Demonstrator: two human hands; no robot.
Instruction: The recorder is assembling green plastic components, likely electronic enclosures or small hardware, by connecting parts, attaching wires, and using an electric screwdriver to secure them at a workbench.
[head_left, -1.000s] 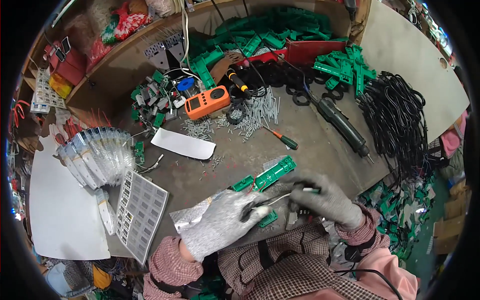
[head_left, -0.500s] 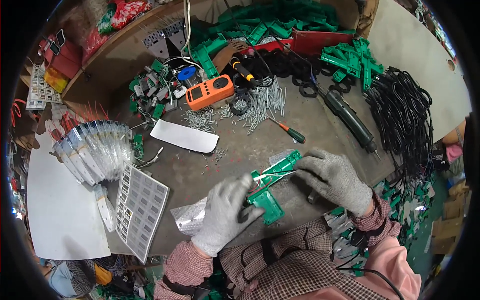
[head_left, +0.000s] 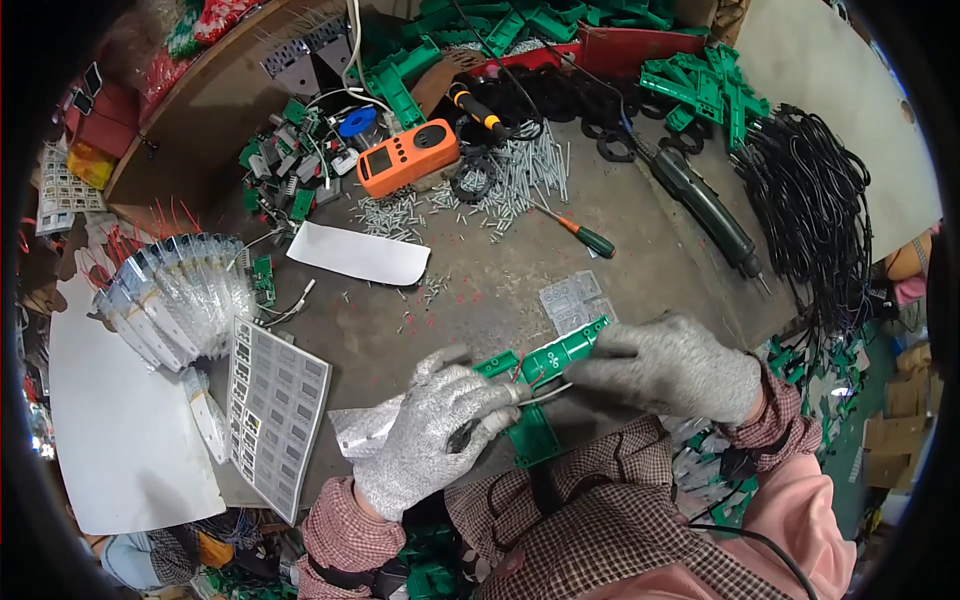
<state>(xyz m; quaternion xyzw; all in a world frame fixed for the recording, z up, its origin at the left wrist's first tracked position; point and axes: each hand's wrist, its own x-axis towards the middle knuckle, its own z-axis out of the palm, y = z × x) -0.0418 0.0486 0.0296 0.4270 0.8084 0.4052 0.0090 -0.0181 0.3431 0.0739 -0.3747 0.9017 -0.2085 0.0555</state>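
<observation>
Grey knit gloves cover both of my hands, which meet low over the worn brown desk (head_left: 480, 290). My left hand (head_left: 440, 435) is curled nearly closed, its fingertips pinching the near end of a long green circuit board (head_left: 560, 352) and thin white wires beside it. My right hand (head_left: 675, 370) lies over the far end of the same board, fingers bent and pressing on it, so the board spans the gap between the two hands just above the desk. A second green plastic piece (head_left: 533, 435) lies just under my left fingers, and a crumpled clear plastic bag (head_left: 362, 430) rests beneath that wrist. To the left sits a flat grey tray of small labelled cells (head_left: 272, 405), near a fanned stack of clear packets (head_left: 170, 295). Farther back are a white paper strip (head_left: 358, 255), a green-handled screwdriver (head_left: 580, 235), an orange handheld meter (head_left: 408, 158) and a heap of silver screws (head_left: 520, 175).
</observation>
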